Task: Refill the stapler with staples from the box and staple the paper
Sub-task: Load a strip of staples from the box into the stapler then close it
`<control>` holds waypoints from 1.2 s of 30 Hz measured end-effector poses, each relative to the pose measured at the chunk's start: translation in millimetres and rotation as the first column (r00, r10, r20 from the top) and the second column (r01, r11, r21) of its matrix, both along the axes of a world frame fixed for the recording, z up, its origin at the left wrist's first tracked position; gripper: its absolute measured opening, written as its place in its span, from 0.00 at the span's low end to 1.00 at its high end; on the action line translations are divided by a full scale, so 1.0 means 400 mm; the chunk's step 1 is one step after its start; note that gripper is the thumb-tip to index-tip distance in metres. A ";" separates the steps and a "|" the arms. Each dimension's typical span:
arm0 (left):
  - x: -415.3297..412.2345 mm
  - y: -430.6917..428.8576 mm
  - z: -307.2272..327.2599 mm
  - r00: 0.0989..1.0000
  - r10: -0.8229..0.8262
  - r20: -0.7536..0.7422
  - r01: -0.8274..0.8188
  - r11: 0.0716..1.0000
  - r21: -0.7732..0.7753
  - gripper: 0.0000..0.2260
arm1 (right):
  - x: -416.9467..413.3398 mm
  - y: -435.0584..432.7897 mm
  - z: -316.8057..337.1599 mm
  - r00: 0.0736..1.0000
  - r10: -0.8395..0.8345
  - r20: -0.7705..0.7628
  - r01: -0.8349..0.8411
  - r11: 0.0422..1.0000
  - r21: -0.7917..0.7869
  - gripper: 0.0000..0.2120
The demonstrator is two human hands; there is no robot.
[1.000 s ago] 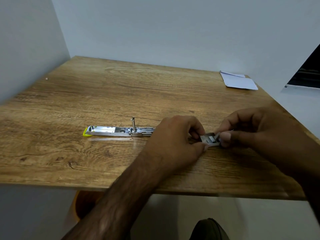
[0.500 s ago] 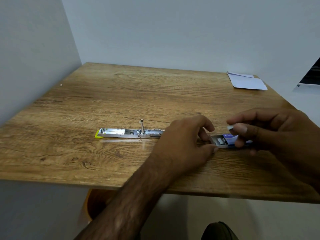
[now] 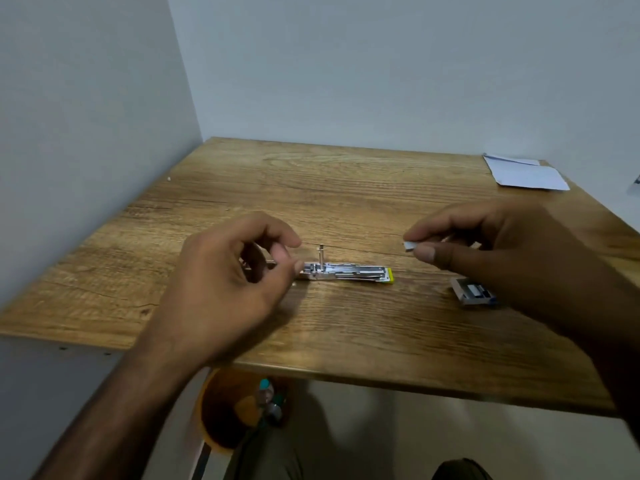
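A metal stapler [image 3: 346, 271] lies opened flat on the wooden table [image 3: 346, 341], its yellow end pointing right and a small pin standing up near its middle. My left hand [image 3: 235, 282] covers the stapler's left end, thumb and fingers pinched on it. My right hand [image 3: 502, 251] hovers above the table to the right and pinches a small grey strip of staples [image 3: 409, 245] between thumb and forefinger. The open staple box [image 3: 472, 292] rests on the table under that hand, partly hidden by it. White paper [image 3: 526, 174] lies at the far right corner.
Walls close off the table on the left and at the back. The table's front edge is near my body. Below it stands an orange bin [image 3: 214, 417] with bottles inside.
My right hand has lifted from the box with a strip of staples. My left hand left the box and went to the stapler, whose yellow end now points right instead of left.
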State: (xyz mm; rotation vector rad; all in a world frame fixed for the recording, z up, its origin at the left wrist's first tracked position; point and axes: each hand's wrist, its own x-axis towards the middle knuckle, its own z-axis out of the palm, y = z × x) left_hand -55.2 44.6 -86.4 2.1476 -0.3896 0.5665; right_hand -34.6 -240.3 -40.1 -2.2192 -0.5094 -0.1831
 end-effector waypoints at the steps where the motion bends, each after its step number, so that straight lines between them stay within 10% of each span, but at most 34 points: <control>1: 0.009 0.017 0.004 0.999 0.029 -0.024 -0.027 0.998 0.058 0.09 | 0.009 0.019 -0.003 0.999 0.007 0.032 -0.005 0.998 -0.063 0.05; 12: 0.053 -0.017 -0.013 0.997 0.078 0.000 -0.065 0.835 0.546 0.18 | 0.073 0.142 -0.040 1.000 0.004 0.027 0.006 0.925 -0.381 0.04; 36: 0.055 -0.017 -0.023 0.998 0.064 0.012 -0.060 0.837 0.545 0.15 | 0.089 0.139 0.002 0.985 0.072 -0.158 -0.131 0.905 -0.404 0.07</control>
